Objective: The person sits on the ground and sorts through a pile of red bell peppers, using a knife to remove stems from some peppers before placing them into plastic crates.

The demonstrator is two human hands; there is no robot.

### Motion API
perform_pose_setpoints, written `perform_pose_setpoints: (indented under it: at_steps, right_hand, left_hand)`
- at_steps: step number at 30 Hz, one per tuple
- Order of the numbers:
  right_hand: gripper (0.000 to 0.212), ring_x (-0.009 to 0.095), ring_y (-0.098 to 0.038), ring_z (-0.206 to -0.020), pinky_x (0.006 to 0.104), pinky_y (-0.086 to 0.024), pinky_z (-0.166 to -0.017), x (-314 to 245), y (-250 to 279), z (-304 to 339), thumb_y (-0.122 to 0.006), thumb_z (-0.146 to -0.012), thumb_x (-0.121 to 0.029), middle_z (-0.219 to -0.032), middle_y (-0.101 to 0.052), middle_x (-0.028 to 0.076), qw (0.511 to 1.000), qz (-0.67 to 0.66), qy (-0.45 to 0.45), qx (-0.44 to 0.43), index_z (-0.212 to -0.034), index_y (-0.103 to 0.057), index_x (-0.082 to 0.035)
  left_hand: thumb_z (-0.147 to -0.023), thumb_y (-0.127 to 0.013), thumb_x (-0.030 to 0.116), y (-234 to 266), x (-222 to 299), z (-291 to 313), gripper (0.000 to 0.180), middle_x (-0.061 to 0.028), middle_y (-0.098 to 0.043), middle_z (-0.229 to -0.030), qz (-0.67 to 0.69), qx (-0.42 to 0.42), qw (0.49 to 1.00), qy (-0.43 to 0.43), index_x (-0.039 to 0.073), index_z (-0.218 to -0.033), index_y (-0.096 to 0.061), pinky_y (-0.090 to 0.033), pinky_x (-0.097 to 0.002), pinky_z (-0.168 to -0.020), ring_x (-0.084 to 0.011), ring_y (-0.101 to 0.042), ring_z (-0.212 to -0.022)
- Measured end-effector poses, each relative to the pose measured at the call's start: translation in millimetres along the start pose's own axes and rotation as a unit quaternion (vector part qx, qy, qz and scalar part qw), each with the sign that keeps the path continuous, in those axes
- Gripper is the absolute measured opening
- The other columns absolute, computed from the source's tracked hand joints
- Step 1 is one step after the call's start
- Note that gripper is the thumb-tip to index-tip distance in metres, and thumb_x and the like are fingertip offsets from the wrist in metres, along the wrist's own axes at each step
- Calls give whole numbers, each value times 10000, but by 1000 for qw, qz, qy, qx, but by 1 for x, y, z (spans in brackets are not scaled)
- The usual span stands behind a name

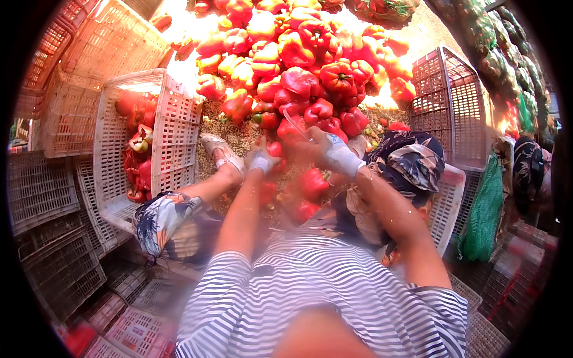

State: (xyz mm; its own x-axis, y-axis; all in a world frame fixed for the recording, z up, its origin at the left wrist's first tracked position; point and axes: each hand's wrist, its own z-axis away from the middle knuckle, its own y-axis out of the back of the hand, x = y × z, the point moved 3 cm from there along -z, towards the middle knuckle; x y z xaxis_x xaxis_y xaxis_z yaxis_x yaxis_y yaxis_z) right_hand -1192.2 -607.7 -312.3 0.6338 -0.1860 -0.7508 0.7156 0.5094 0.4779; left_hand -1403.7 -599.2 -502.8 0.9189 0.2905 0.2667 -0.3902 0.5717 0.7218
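Both my hands wear pale gloves and work low between my knees, at the near edge of a heap of red bell peppers (298, 83). My left hand (261, 157) is closed, with a red bell pepper (274, 148) between its fingers and thumb. Across from it my right hand (336, 153) is closed too. A thin pale strip, like a narrow blade (289, 119), sticks up from its fingers in front of another red pepper (292, 129). Motion blurs the fingertips, and the tool's handle is hidden. Loose peppers (313, 184) lie on the ground below my hands.
At my left a white plastic crate (177, 134) lies tilted, with red peppers and cut pieces inside. Stacked crates (110, 45) rise behind it. A brown crate (449, 107) and a green mesh bag (482, 212) stand at my right. Filled net sacks (501, 53) are piled far right.
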Motion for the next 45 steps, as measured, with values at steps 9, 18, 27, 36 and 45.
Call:
perform_pose_setpoints:
  at_steps: [9, 18, 27, 36, 45]
  right_hand:
    - [472, 155, -543, -564, 307, -412, -431, 30, -38, 16, -563, -952, -501, -784, -550, 59, 981, -180, -23, -68, -1058, -556, -41]
    - [436, 127, -437, -451, 282, -320, -386, -8, -48, -1, -527, -978, -545, -680, -525, 26, 894, -389, -188, -120, -885, -574, -121]
    - [398, 115, -462, -452, 275, -350, -387, -8, -60, 18, -525, -977, -509, -688, -523, 3, 897, -427, -92, -67, -870, -560, -127]
    - [394, 152, -489, -447, 311, -396, -403, -24, -87, 72, -544, -961, -462, -690, -529, 53, 921, -374, -103, -17, -881, -548, -76]
    - [614, 358, -686, -955, 403, -528, -797, -88, 2, 82, -730, -849, -432, -1018, -694, 201, 962, 61, 42, 262, -1301, -538, -64]
  left_hand:
    - [-632, -882, 133, -49, -62, -34, 895, -166, -591, -1283, 477, 8, 878, -35, 63, -1418, -461, -519, -381, -979, -271, -600, -1136]
    - [-627, -867, 175, 78, 15, 47, 825, -144, -554, -1277, 462, 119, 839, -262, 81, -1363, -505, -467, -381, -1024, -269, -552, -1201]
    - [-698, -790, 53, 120, 34, 93, 734, -122, -555, -1293, 569, 119, 749, -318, 57, -1368, -491, -482, -348, -1012, -237, -564, -1185]
    - [-842, -669, 25, 88, 37, 102, 593, -78, -567, -1266, 816, -60, 511, -263, 66, -1394, -455, -523, -327, -955, -186, -578, -1133]
    - [-816, -746, 118, 131, 31, 118, 659, -110, -508, -1351, 708, 57, 632, -312, 51, -1400, -448, -457, -367, -1052, -203, -530, -1217]
